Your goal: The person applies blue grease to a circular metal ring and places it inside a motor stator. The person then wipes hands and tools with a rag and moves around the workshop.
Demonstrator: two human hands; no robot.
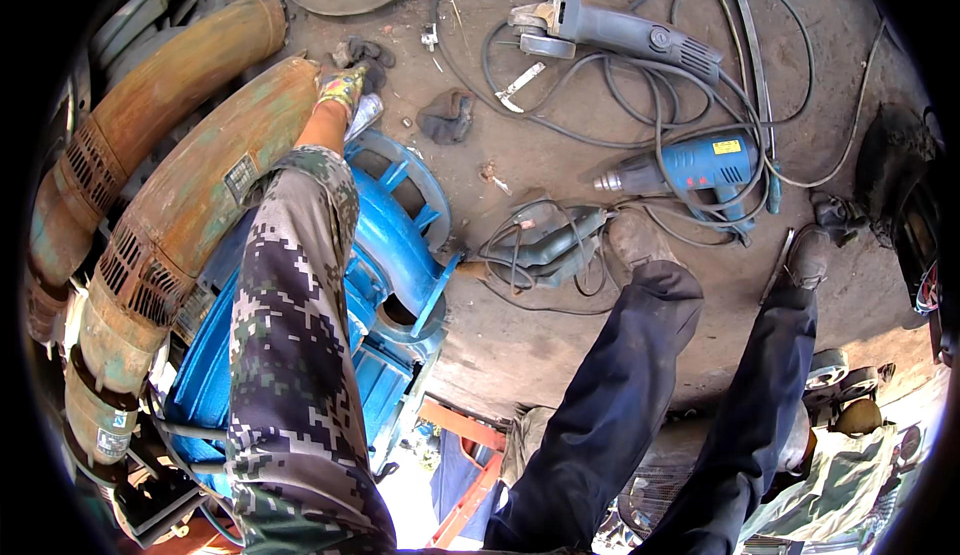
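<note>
The gloved left hand is seen far left, against the rusty pipe; its grip cannot be told.

A small yellow rectangular label sits on the blue drill's body. A dark nameplate is fixed to the rusty curved pipe, and a white sticker wraps its lower end

**A metal workshop floor**

We are looking down at a rough repair workshop. On the dusty concrete floor at upper right lie an angle grinder and a blue power drill, both in a tangle of black cables. At left we see rusty pipe bends beside a blue cast pump housing.
</note>
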